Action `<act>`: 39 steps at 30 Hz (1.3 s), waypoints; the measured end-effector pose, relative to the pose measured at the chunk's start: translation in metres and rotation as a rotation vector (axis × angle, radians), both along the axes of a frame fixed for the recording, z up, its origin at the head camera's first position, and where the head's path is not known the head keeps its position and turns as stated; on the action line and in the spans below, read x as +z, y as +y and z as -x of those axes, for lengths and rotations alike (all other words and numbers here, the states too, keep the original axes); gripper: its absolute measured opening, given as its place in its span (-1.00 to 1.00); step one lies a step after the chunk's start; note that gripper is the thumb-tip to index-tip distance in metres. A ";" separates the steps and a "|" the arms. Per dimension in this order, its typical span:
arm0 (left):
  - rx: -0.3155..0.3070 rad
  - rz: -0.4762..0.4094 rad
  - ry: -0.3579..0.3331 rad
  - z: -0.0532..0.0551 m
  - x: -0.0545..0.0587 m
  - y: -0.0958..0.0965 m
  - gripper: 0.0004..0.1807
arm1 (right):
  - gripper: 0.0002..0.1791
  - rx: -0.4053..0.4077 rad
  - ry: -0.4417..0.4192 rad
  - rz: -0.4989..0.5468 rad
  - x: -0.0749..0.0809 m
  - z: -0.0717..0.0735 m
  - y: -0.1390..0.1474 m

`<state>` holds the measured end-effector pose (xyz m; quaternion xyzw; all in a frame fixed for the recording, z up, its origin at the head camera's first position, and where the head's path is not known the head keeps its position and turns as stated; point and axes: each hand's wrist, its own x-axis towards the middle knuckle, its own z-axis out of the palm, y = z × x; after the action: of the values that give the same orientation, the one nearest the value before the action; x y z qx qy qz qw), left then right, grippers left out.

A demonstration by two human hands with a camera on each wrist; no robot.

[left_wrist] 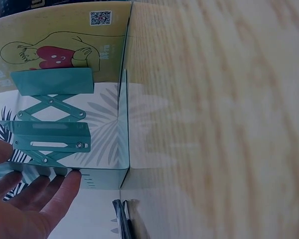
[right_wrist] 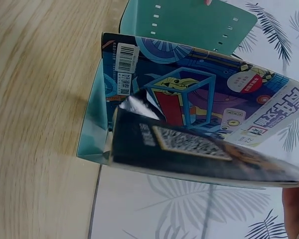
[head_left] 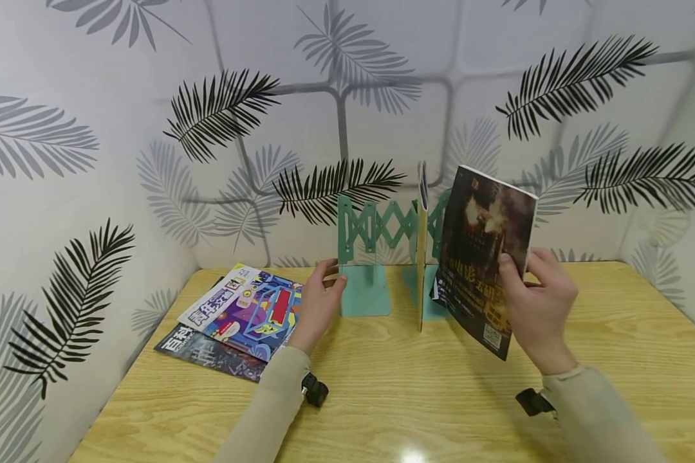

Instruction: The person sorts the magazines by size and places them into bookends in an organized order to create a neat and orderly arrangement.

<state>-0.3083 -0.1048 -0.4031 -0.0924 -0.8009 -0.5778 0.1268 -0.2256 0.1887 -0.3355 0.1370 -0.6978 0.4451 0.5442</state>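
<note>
A green expanding bookend [head_left: 354, 231] with lattice links stands at the back of the table. My left hand [head_left: 318, 302] holds its left end plate, fingertips on the outer face and thumb near the upper edge in the left wrist view. At least one upright magazine [head_left: 421, 257] stands between the plates; its yellow side [left_wrist: 109, 55] faces left and its purple side [right_wrist: 224, 94] faces right. My right hand [head_left: 538, 302] grips a dark magazine [head_left: 481, 257], thumb on its cover. That magazine tilts, its lower left corner near the right-hand plates; whether it touches them I cannot tell.
Two or more magazines lie overlapping at left: a colourful one [head_left: 266, 308] over a dark one [head_left: 208, 352]. Leaf-patterned fabric [head_left: 347, 135] hangs right behind the wooden table [head_left: 382, 392]. Each wrist wears a small black device [head_left: 315, 390].
</note>
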 end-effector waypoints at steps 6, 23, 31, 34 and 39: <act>-0.004 -0.003 -0.002 -0.002 0.001 0.000 -0.56 | -0.94 -0.002 0.006 0.016 0.002 0.001 -0.007; 0.000 -0.006 -0.013 -0.002 0.001 0.002 -0.55 | -0.82 -0.025 0.001 0.005 -0.033 0.043 0.001; -0.003 -0.004 -0.005 -0.002 0.001 0.002 -0.55 | -0.83 -0.011 0.011 0.053 -0.019 0.036 -0.016; 0.000 -0.003 -0.005 -0.001 0.001 0.002 -0.56 | -0.83 -0.021 -0.007 0.072 -0.013 0.032 -0.022; 0.003 -0.004 -0.011 -0.001 0.000 0.002 -0.55 | -0.83 -0.049 -0.023 0.086 -0.019 0.041 -0.021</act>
<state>-0.3069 -0.1029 -0.4031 -0.0876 -0.8006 -0.5797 0.1235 -0.2664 0.1674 -0.3546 0.0913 -0.6873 0.4627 0.5525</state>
